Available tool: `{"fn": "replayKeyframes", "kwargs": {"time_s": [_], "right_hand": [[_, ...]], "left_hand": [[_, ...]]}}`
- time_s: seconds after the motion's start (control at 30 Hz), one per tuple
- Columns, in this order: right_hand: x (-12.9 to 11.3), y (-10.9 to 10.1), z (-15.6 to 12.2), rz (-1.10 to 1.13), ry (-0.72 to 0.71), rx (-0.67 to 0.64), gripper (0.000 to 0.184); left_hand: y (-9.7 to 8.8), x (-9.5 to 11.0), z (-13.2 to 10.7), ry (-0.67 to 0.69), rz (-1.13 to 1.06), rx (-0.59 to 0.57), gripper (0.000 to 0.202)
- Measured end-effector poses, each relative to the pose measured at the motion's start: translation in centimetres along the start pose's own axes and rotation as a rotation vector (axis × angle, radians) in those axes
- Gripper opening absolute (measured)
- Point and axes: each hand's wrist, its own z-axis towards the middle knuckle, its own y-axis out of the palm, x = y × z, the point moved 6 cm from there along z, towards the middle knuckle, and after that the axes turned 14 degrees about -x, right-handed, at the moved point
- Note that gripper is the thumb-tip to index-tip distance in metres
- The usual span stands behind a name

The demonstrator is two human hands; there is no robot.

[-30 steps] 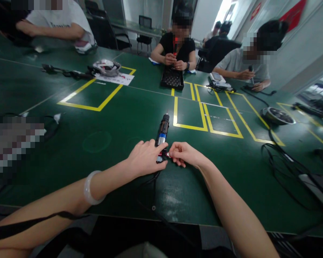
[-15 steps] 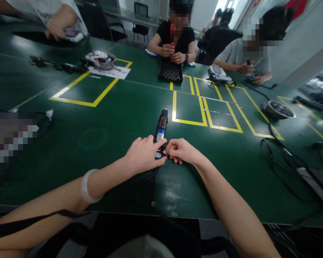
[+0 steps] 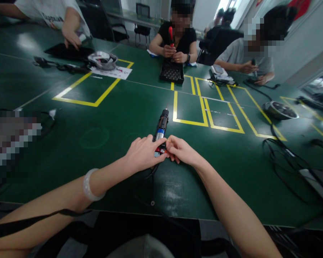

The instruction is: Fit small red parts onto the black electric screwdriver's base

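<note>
An electric screwdriver (image 3: 160, 129) with its inner parts bare lies on the green table, tip pointing away from me. Its silver and blue motor section shows above my hands, and a black cable leaves its lower end. My left hand (image 3: 141, 152) is closed over the lower part from the left, thumb and fingers on either side of it. At the right of that end, my right hand (image 3: 179, 149) has its fingers bent in a pinch beside some small red parts. Whatever sits between those fingertips is too small to make out.
Yellow tape frames (image 3: 191, 123) mark the green table (image 3: 118, 122). Black cables (image 3: 274, 154) lie at the right, near a round metal bowl (image 3: 281, 110). Across the table, a person holds a red-handled screwdriver (image 3: 171, 35) above a black tray (image 3: 171, 74); other people sit on both sides.
My right hand has moved slightly up and left at the screwdriver's lower end. My left hand keeps its place. The co-worker's hand at upper left now rests over a black mat.
</note>
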Motion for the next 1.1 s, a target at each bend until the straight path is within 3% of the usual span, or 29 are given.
{"fn": "replayKeyframes", "kwargs": {"time_s": [0.23,0.37,0.5,0.7,0.87,1.0,1.1], "right_hand": [[0.0,-0.5,-0.1,-0.019,0.033,0.058,0.006],[0.1,-0.7,0.0,0.015,0.014,0.046,0.012],[0.1,-0.6,0.1,0.007,0.025,0.036,0.010],[-0.1,-0.5,0.0,-0.013,0.032,0.037,0.008],[-0.2,-0.5,0.0,-0.029,0.030,0.036,0.008],[-0.3,-0.5,-0.1,-0.029,0.025,0.033,0.009],[-0.2,-0.5,0.0,-0.038,0.024,0.032,0.010]], "left_hand": [[-0.2,-0.9,-0.1,-0.029,0.032,0.000,0.058],[-0.5,-3.8,-0.2,-0.100,0.057,-0.035,0.062],[-1.1,-9.8,0.3,-0.194,0.090,-0.073,0.069],[-2.5,-22.0,0.8,-0.349,0.089,-0.146,0.073],[-3.3,-30.6,0.4,-0.435,0.070,-0.143,0.067],[-3.2,-35.1,0.0,-0.516,0.149,-0.179,0.068],[-3.1,-36.2,-0.3,-0.533,0.153,-0.178,0.069]]}}
